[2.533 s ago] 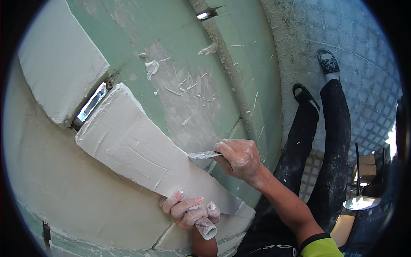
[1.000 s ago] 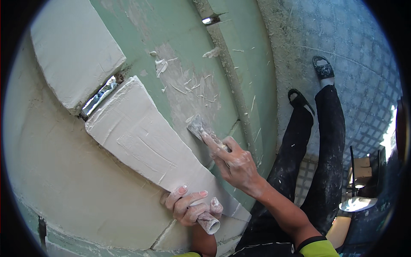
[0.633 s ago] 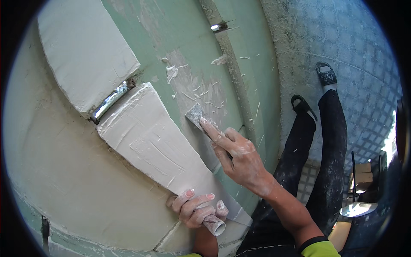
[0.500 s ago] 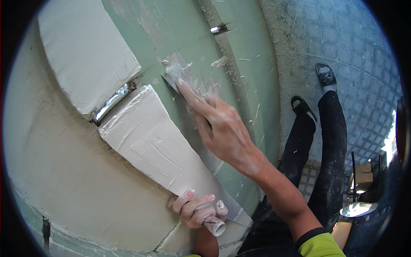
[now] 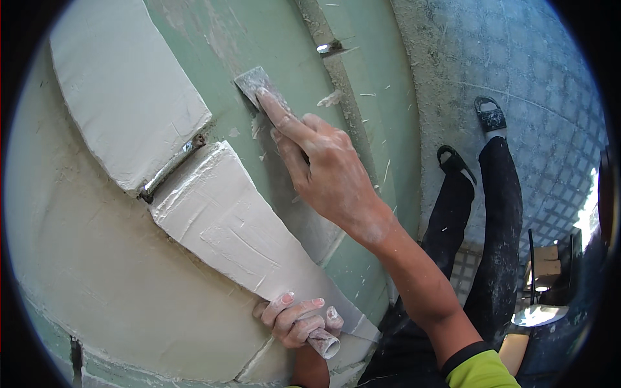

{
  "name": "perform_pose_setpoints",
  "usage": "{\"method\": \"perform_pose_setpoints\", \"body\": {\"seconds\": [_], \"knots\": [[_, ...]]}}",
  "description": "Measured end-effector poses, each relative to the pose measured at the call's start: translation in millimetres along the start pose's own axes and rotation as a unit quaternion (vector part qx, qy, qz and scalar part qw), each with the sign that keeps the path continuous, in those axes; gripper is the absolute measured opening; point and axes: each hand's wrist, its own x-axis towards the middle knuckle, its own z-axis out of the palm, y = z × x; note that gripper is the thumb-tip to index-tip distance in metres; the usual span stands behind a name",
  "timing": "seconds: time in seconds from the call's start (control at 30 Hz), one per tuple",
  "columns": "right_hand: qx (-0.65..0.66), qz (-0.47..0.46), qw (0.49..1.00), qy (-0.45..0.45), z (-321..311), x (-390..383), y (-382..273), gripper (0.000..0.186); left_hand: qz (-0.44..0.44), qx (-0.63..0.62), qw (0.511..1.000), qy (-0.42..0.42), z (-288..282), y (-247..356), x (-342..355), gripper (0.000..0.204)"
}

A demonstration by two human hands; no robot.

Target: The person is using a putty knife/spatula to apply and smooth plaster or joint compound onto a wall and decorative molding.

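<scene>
My right hand (image 5: 336, 171) grips a putty knife with a flat metal blade (image 5: 253, 83), index finger stretched along it. The blade rests at a slant against the green board (image 5: 310, 84), which carries pale smears and crumbs. At the lower middle, my left hand (image 5: 294, 320) is closed around a plaster-smeared, pale round handle (image 5: 325, 344) with a hollow end. What that handle belongs to is hidden by my fingers. Just above my left hand lies a strip coated in white plaster (image 5: 226, 226). Both hands are dusted white.
Another white-coated panel (image 5: 129, 84) lies at the upper left, parted from the strip by a gap with a shiny metal piece (image 5: 171, 168). A grey groove (image 5: 352, 110) runs down the green board. My dark-trousered legs and slippers (image 5: 490, 115) stand on the tiled floor (image 5: 511, 52).
My right hand and the knife have shifted slightly up and left across the green board, and the blade now shows flat. Some crumbs near it are gone. My left hand stays nearly still.
</scene>
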Motion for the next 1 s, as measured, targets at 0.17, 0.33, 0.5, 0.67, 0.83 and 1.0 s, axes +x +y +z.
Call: {"method": "perform_pose_setpoints", "body": {"seconds": [0.17, 0.33, 0.5, 0.67, 0.83, 1.0], "knots": [[0.018, 0.115, 0.991, -0.068, 0, -47, -3, 0.049, -0.003, -0.002, 1.000, 0.007, -5, -8, 0, 0.028], [0.018, 0.186, 0.982, -0.004, -6, -37, 25, 0.047, -0.006, -0.004, 1.000, -0.001, 0, 0, 7, 0.028], [0.060, 0.234, 0.970, -0.013, -1, -56, 8, 0.046, -0.009, 0.007, 1.000, 0.019, -2, -4, 5, 0.028], [0.037, 0.284, 0.958, -0.031, -12, -18, 23, 0.045, -0.008, 0.000, 1.000, 0.009, 2, -3, 2, 0.029], [0.016, 0.138, 0.990, 0.017, 8, -60, 15, 0.044, -0.006, 0.009, 1.000, 0.002, -3, -6, 4, 0.029], [0.057, 0.225, 0.972, 0.017, -4, -13, 15, 0.045, 0.004, 0.001, 1.000, 0.008, 1, -4, 3, 0.028]]}}
